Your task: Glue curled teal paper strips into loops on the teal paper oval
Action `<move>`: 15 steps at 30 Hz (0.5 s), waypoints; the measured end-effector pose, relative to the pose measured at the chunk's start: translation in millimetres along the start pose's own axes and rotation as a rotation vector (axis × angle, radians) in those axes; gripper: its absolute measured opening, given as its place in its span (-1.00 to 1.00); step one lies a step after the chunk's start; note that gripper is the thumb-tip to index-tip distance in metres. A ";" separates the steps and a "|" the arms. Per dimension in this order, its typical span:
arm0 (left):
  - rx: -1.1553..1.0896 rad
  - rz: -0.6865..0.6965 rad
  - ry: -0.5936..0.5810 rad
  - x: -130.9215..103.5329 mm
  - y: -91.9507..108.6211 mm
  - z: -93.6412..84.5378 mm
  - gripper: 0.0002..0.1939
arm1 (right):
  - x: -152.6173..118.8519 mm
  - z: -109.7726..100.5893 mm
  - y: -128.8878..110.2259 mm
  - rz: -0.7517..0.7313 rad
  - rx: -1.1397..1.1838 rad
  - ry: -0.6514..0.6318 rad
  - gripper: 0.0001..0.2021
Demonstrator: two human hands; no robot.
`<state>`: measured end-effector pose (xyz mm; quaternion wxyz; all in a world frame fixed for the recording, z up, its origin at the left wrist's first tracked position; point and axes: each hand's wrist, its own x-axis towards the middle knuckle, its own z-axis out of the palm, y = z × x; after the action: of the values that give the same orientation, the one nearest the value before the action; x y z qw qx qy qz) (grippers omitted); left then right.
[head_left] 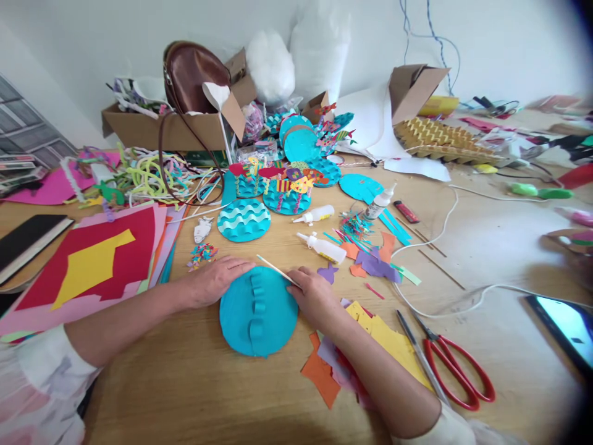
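A round blue disc (278, 312) lies on the table in front of me, with a wavy blue paper strip (257, 306) standing in loops down its middle. My left hand (221, 279) grips the disc's upper left edge, its fingers along the rim. At the right edge my right hand (317, 295) pinches a thin white stick (273, 267), which slants across the far rim of the disc. Beyond lies another blue disc with pale wavy strips (244, 220). Two white glue bottles (327, 248) rest on their sides nearby.
Red-handled scissors (456, 364) and paper scraps (324, 377) lie to the right. Coloured sheets (92, 266) are stacked at left. Decorated blue discs (287, 201), a cardboard box (148, 133) and a brown bag (197, 74) stand behind. A white cable (419, 312) crosses the right side.
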<state>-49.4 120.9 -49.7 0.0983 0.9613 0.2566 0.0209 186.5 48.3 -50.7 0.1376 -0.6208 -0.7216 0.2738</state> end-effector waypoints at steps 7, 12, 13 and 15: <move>0.010 -0.043 0.033 -12.5 22.8 -3.5 -0.68 | -4.0 -8.2 7.0 -0.107 0.085 0.074 -0.72; 0.011 -0.024 0.061 -12.8 27.4 -10.0 -0.72 | -9.0 -32.2 2.3 -0.048 -0.122 0.067 -0.73; 0.020 -0.034 0.058 -12.0 26.6 -14.0 -0.73 | -10.5 -37.5 0.7 -0.029 -0.158 0.063 -0.74; 0.030 -0.058 0.036 -10.7 24.6 -23.4 -0.76 | -14.9 -47.0 -1.2 -0.001 -0.180 0.077 -0.75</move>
<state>-48.7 98.9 -21.7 0.0797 0.9543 0.2865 0.0314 213.7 44.2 -9.8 0.1088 -0.6403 -0.7379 0.1836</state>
